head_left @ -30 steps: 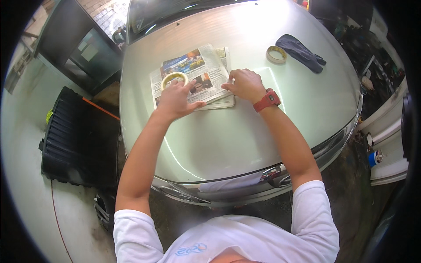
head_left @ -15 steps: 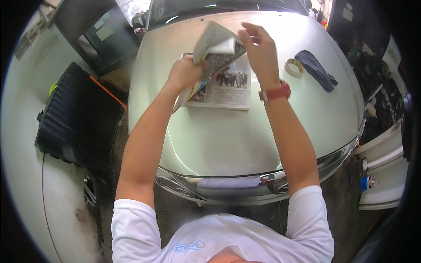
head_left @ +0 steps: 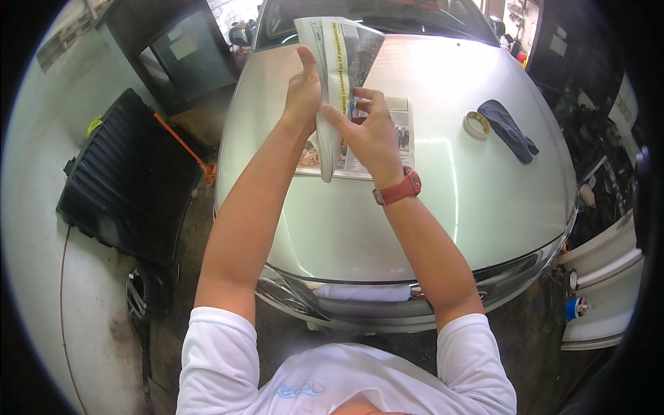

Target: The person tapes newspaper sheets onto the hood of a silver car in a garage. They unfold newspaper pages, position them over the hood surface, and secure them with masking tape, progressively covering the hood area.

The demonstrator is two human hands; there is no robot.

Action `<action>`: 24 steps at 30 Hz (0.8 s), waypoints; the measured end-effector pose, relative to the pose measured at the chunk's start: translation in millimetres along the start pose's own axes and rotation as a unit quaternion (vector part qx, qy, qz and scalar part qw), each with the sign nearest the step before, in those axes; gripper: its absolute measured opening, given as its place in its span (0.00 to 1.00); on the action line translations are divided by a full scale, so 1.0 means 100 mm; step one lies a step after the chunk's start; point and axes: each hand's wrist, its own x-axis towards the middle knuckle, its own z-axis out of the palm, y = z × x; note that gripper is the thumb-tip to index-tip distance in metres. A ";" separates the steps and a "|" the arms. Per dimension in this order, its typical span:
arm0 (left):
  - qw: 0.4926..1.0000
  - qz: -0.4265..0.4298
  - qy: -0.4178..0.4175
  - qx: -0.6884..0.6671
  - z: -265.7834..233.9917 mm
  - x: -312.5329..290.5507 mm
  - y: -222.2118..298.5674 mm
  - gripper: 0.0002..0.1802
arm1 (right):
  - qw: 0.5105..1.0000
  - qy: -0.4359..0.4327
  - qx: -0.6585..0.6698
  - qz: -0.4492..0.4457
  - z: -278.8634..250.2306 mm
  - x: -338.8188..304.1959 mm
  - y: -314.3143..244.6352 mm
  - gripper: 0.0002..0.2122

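At the far left a black ribbed mat (head_left: pixel 128 187) lies on the concrete floor (head_left: pixel 41 263), with an orange rod (head_left: pixel 183 142) slanting beside it toward the car. Behind them stands a dark cabinet (head_left: pixel 176 59). The silver hood (head_left: pixel 443 228) fills the middle, and the person in a white shirt (head_left: pixel 332 373) leans over its front edge with both forearms stretched out above it.

The left hand (head_left: pixel 303 93) is raised over the hood, thumb up, its grip closed on the left side of a folded newspaper (head_left: pixel 342 69), which is lifted clear of the hood and stands nearly upright. Just to its right, the right hand (head_left: pixel 370 135), with a red watch (head_left: pixel 400 190) on the wrist, pinches the paper's lower edge between thumb and fingers. Under both hands more newspaper sheets (head_left: pixel 398 135) lie flat on the hood.

Further right, a roll of tape (head_left: pixel 476 124) rests on the hood, and a dark cloth (head_left: pixel 508 129) lies just beside it. At the far right edge a white car panel (head_left: pixel 602 277) shows
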 end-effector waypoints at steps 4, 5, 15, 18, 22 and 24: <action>0.999 0.025 -0.021 0.015 -0.10 -0.06 0.02 0.65 | 0.999 -0.015 -0.008 0.031 -0.01 0.08 -0.15 0.39; 0.999 0.026 -0.020 0.011 -0.11 -0.07 0.00 0.64 | 0.999 -0.029 -0.025 0.018 0.00 0.09 -0.18 0.36; 0.997 0.018 0.011 -0.071 -0.62 0.32 -0.06 0.56 | 0.991 -0.056 -0.121 0.012 -0.34 0.88 -0.43 0.20; 0.981 -0.022 -0.047 -0.187 -0.94 0.43 -0.18 0.59 | 0.947 -0.061 -0.224 -0.222 -0.23 1.29 -0.60 0.15; 0.954 -0.109 -0.091 -0.265 -1.30 0.32 -0.44 0.64 | 0.851 0.050 -0.321 -0.413 -0.24 1.83 -1.08 0.14; 0.930 -0.184 -0.112 -0.297 -1.46 0.20 -0.58 0.62 | 0.860 0.071 -0.311 -0.397 -0.29 1.97 -1.27 0.14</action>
